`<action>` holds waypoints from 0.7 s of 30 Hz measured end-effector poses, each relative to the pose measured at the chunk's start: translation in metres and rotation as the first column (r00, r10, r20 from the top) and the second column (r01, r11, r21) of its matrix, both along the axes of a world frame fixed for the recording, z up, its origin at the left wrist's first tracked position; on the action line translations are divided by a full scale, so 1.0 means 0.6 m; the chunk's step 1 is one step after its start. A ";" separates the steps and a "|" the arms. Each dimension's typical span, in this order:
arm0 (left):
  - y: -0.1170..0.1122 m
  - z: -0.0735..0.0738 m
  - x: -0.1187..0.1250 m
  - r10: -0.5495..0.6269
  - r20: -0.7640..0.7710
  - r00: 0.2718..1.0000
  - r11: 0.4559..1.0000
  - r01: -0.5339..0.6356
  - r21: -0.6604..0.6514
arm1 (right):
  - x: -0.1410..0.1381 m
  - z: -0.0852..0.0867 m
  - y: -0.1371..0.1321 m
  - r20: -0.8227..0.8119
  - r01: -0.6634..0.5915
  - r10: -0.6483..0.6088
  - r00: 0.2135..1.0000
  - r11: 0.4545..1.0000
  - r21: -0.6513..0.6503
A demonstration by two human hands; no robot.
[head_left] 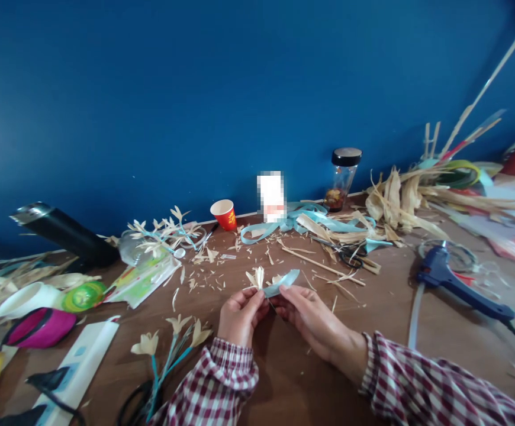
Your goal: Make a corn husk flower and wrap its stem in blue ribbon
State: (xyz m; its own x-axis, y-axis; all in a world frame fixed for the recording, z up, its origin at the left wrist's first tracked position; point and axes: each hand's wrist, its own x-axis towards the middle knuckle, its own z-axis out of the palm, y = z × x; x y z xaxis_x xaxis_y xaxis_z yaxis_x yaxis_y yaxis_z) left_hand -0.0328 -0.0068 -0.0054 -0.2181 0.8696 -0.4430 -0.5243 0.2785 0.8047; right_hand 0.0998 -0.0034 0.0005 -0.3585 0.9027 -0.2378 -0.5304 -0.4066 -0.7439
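My left hand pinches the base of a small cream husk flower, whose petals point up and away from me. My right hand grips a short strip of light blue ribbon between thumb and fingers. One end of the ribbon meets the flower's base at my left fingertips. A thin stem or wire shows below the fingers; most of it is hidden. Finished-looking husk flowers on blue stems lie to the left of my left forearm, beside black scissor handles.
Husk scraps litter the table. Behind stand a red paper cup and a lidded glass jar, with blue ribbon between. A blue glue gun lies right; a power strip and dark flask lie left.
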 end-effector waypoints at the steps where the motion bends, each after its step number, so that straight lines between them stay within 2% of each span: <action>1: 0.000 -0.001 0.000 -0.007 -0.013 1.000 1.000 0.007 -0.003 | 0.000 0.000 -0.001 0.005 0.006 -0.006 1.000 1.000 0.001; 5: 0.001 0.000 -0.004 -0.044 -0.012 0.999 0.999 0.043 -0.033 | -0.001 -0.001 -0.003 0.035 0.009 -0.009 0.999 1.000 0.000; 14: 0.001 0.011 -0.015 -0.171 0.097 0.980 0.983 0.177 -0.051 | -0.003 0.000 -0.003 0.031 0.000 -0.001 1.000 1.000 0.019; 21: 0.002 0.010 -0.016 -0.166 0.077 0.983 0.982 0.172 -0.080 | -0.003 -0.001 -0.007 0.073 0.014 -0.017 0.997 0.999 0.038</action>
State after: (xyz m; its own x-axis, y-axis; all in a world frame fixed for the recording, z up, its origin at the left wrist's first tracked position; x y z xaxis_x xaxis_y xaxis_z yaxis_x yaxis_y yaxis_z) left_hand -0.0425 -0.0055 0.0003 -0.0375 0.8492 -0.5268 -0.5176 0.4344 0.7372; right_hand 0.0978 -0.0075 -0.0002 -0.3273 0.9168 -0.2287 -0.4799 -0.3698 -0.7956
